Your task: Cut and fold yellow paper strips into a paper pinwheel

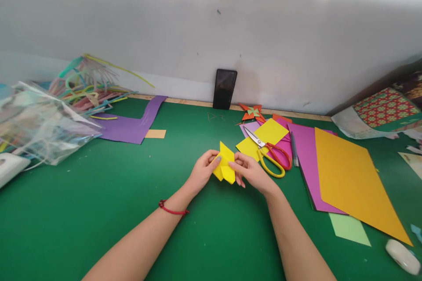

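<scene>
Both hands hold a small folded yellow paper piece (pixel 226 164) just above the green table (pixel 99 210). My left hand (pixel 201 171) pinches its left side, thumb on top; a red string bracelet (pixel 172 209) circles that wrist. My right hand (pixel 251 172) grips the right side with curled fingers. Just right of the hands lie scissors (pixel 271 154) with one red and one yellow handle, resting on yellow paper squares (pixel 263 138).
Orange (pixel 356 180), pink (pixel 305 153) and light green (pixel 349 228) sheets lie at right, with a pen (pixel 293 148) and a white object (pixel 402 255). A black phone (pixel 224 89) leans on the wall beside an orange pinwheel (pixel 252 112). Purple paper (pixel 132 125), a plastic bag (pixel 36 123) and coloured straws (pixel 89 88) sit left.
</scene>
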Tool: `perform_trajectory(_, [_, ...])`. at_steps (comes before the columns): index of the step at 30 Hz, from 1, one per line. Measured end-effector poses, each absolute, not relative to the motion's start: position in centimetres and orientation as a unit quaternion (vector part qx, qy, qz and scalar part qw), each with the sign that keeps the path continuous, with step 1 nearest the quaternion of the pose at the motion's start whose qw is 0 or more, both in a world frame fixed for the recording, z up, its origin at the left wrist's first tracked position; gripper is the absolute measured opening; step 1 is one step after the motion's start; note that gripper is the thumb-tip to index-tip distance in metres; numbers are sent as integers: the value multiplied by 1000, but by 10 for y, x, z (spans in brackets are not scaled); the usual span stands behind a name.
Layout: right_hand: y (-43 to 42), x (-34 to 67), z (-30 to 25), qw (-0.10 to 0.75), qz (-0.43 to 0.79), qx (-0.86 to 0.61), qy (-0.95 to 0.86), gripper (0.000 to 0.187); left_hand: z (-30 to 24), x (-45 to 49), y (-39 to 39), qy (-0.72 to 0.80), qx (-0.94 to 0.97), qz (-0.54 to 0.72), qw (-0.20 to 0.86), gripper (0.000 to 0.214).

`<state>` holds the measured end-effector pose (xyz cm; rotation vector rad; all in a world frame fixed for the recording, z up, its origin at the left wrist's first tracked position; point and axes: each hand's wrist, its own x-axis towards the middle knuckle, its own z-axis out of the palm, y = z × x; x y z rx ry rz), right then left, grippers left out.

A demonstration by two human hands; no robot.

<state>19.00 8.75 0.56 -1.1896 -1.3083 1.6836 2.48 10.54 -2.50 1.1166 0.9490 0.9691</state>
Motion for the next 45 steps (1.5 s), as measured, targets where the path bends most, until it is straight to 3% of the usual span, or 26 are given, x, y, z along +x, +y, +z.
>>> perform_trajectory(4, [93,191,1,445,585,-506,-451,39,-23,21,104,398,551,522,515,30])
perform_trajectory(7, [96,193,0,470,563,-524,-433,39,-20,21,99,388,669,496,394,40])
perform_trajectory(10, [95,191,1,466,571,-516,-435,35,-19,20,98,368,747,435,344,28])
perform_trajectory(14, [94,188,0,466,610,-505,-394,31,-18,13,105,340,783,368,368,4])
perform_trajectory(21, [94,184,-6,457,643,-485,-378,30,-15,5,110,306,782,377,390,4])
perform_trajectory(28, [90,172,-8,477,667,-431,-377,36,-16,6,116,426,655,493,384,14])
perform_trajectory(36, [89,166,-10,487,650,-430,-394,38,-20,19,111,466,518,514,500,16])
perform_trajectory(45, [87,157,-10,500,596,-492,-391,40,-23,23,109,494,467,526,511,25])
